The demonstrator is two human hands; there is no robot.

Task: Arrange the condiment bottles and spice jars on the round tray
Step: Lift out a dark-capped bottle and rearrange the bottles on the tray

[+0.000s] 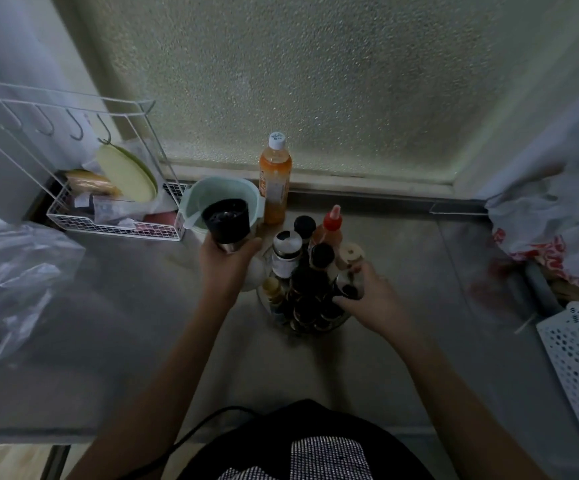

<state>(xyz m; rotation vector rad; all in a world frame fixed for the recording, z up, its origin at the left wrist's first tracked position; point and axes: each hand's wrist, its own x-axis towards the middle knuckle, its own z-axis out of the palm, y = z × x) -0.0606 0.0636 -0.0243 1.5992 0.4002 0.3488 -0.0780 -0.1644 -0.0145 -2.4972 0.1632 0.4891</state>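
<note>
Head view: most jars [310,299] are already crowding the round tray [341,318]. My left hand [227,263] is gripping a black-topped grinder [226,221] above the surface [419,306], yet unplaced; my right hand [367,294] is pinching a dark-capped jar [349,285] at the tray's edge. Orange bottle [274,181] is standing outside.

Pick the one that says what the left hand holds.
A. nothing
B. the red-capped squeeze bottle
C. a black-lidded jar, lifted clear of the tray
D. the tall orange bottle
C: the left hand grips a black-lidded jar left of the tray, while the orange bottle and red-capped bottle stand untouched.
</note>
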